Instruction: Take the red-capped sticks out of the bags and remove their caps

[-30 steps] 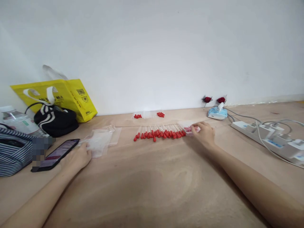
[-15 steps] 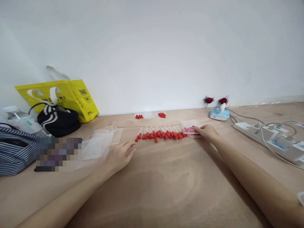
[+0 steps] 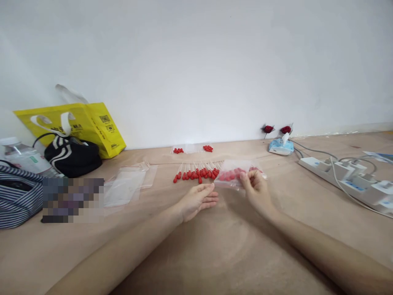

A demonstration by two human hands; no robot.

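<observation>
My right hand [image 3: 256,187] pinches a small clear plastic bag [image 3: 233,174] with red-tipped pieces inside, held just above the wooden table [image 3: 196,246]. My left hand [image 3: 198,200] lies palm up with fingers stretched out, just left of the bag and holding nothing. Behind both hands a row of thin sticks with red tips [image 3: 196,172] lies on the table. Further back sit two small groups of red caps [image 3: 177,150] [image 3: 208,148].
Empty clear bags [image 3: 127,184] lie to the left, beside a blurred-out phone [image 3: 72,200]. A yellow bag [image 3: 76,123], a black bag [image 3: 72,157], a striped bag [image 3: 18,196] and a bottle [image 3: 21,157] crowd the far left. A tissue pack [image 3: 281,145] and power strips [image 3: 353,178] with cables lie right.
My right hand has lifted the small bag off the table and drawn it toward me. My left hand has moved right from the empty bags and turned palm up beside it.
</observation>
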